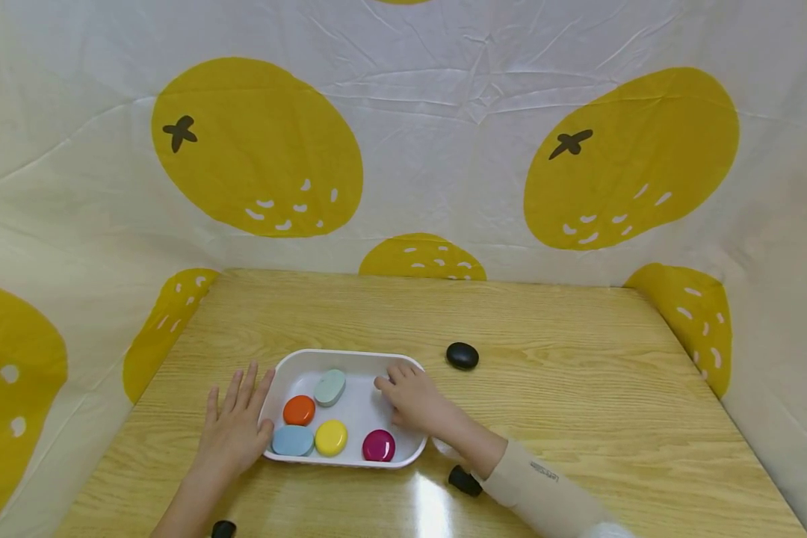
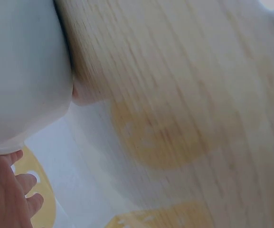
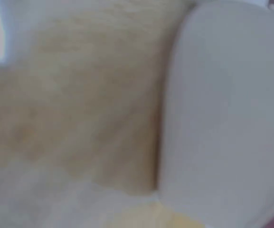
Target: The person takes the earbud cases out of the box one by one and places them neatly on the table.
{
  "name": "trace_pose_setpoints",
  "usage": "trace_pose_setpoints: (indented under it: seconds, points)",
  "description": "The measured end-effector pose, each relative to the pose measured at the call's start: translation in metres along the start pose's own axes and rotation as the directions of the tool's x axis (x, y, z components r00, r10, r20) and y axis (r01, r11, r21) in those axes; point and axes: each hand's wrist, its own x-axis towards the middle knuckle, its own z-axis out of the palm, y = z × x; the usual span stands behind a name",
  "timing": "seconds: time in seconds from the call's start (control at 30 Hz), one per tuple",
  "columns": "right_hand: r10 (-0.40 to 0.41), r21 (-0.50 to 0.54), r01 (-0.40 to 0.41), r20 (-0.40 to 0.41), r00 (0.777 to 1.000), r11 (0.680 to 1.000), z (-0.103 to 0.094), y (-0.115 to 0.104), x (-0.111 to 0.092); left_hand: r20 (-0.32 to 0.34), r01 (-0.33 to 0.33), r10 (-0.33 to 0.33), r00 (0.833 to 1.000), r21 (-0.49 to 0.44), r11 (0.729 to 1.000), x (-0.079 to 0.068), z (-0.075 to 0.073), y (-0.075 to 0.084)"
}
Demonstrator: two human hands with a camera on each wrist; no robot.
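Note:
A white tray [image 1: 350, 457] with rounded corners lies on the wooden table. In it are an orange disc [image 1: 299, 410], a yellow disc [image 1: 332, 437], a magenta disc [image 1: 379, 445], a pale green oval stone [image 1: 329, 387] and a light blue oval stone [image 1: 293, 441]. My left hand [image 1: 235, 426] rests against the tray's left end, fingers extended. Over the tray's right end is my right hand [image 1: 417, 400], fingers bent down into it; whatever lies under them is hidden. Both wrist views show mainly the tray's outer wall [image 2: 27, 71], the right one blurred.
A black oval stone [image 1: 462, 356] lies on the table beyond the tray's right end. Small black pieces show beside the right forearm [image 1: 465, 480] and the left forearm [image 1: 223, 529]. White cloth [image 1: 444, 149] with yellow fruit prints encloses the table's back and sides.

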Motion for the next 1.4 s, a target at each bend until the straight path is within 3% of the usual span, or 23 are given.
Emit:
trace_pose_setpoints:
  seconds: [0.17, 0.33, 0.47, 0.67, 0.77, 1.17, 1.4]
  points:
    - [0.067, 0.214, -0.049, -0.076, 0.995, 0.976, -0.022, 0.019, -0.006, 0.007, 0.002, -0.002, 1.000, -0.004, 1.000, 0.000, 0.001, 0.000]
    - [0.208, 0.270, -0.162, -0.154, 0.966, 0.949, -0.037, 0.048, -0.019, -0.005, -0.008, 0.008, 1.000, -0.014, 1.000, 0.000, 0.001, -0.001]
    - [0.307, 0.314, -0.246, -0.159, 0.938, 0.917, -0.033, 0.075, -0.033, -0.015, -0.016, 0.015, 1.000, -0.018, 1.000, 0.000, 0.001, -0.001]
    - [0.444, 0.345, -0.393, -0.080, 0.892, 0.852, -0.019, 0.106, -0.057, -0.006, -0.010, 0.010, 1.000, -0.017, 1.000, 0.000, -0.001, -0.001]
    - [0.483, 0.318, -0.443, -0.056, 0.874, 0.838, -0.010, 0.117, -0.068, -0.003, -0.007, 0.007, 1.000, -0.018, 1.000, 0.000, -0.001, 0.000]
    - [0.510, 0.234, -0.522, 0.117, 0.852, 0.820, 0.013, 0.133, -0.082, -0.017, -0.014, 0.014, 1.000, -0.012, 1.000, 0.000, 0.001, -0.001]
    - [0.514, 0.249, -0.536, 0.154, 0.844, 0.807, 0.020, 0.137, -0.083, -0.031, -0.020, 0.020, 0.999, -0.012, 1.000, 0.000, 0.002, -0.002]
